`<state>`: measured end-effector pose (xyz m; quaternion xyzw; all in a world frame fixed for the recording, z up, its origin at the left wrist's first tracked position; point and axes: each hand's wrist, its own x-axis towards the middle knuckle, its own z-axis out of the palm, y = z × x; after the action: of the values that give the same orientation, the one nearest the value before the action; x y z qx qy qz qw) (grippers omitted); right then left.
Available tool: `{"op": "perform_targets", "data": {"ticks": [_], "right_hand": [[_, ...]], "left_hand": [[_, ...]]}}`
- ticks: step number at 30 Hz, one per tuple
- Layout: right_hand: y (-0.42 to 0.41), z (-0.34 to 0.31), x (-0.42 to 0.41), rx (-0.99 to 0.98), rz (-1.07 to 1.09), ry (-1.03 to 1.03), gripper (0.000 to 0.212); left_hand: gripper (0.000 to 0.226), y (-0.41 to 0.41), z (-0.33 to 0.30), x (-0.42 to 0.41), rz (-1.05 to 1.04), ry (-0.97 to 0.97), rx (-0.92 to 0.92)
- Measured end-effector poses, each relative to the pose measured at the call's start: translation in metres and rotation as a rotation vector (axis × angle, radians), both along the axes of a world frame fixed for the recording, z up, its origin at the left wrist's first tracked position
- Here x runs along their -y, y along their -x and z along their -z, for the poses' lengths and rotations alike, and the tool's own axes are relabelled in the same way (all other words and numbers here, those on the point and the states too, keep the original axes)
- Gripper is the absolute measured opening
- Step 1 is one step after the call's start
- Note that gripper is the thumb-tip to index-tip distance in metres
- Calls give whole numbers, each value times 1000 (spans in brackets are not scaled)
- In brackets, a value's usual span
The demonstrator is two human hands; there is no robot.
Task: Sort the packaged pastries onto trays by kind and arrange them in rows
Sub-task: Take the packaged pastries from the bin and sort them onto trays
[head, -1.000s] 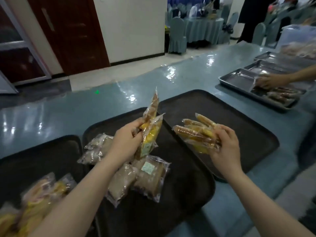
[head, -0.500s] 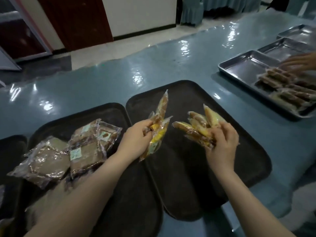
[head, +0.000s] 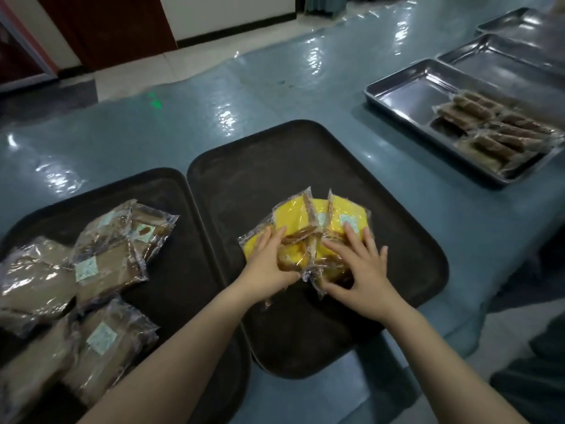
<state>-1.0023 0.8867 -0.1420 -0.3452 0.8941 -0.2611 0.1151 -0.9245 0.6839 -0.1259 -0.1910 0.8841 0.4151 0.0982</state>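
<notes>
Both hands down on the yellow pastries, middle tray.

The left hand (head: 269, 264) lies flat with straight fingers on the yellow packaged pastries (head: 308, 234), and the right hand (head: 363, 270) presses them with fingers spread; neither hand curls round a pack. The heap sits on the black centre tray (head: 305, 154). Brown packaged pastries (head: 101, 261) fill the black left tray (head: 171, 185). Far right, a steel tray (head: 406, 93) holds brown stick packs (head: 489, 127) in rows.

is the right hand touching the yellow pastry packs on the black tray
Touching. The head view shows the right hand lying with spread fingers directly on the yellow pastry packs.
</notes>
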Motion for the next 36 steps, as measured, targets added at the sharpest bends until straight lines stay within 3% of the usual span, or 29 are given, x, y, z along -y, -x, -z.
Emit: {"op": "perform_targets", "data": {"ticks": [5, 9, 16, 25, 32, 36], "right_hand": [[-12, -31, 7, -9, 115, 185, 41], [-29, -45, 26, -6, 123, 293, 32], [-91, -81, 77, 127, 77, 376, 23], [-262, -131, 200, 464, -79, 629, 21], [-417, -166, 304, 659, -317, 634, 25], [-473, -187, 348, 632, -453, 572, 25]], "left_hand": [[99, -13, -20, 6, 52, 7, -73], [71, -38, -45, 13, -67, -177, -275], [52, -121, -79, 54, -177, -253, -365], [41, -342, -146, 147, -384, -272, -512], [42, -523, -178, 224, -559, -170, -571], [39, -587, -193, 255, -669, -163, -635]]}}
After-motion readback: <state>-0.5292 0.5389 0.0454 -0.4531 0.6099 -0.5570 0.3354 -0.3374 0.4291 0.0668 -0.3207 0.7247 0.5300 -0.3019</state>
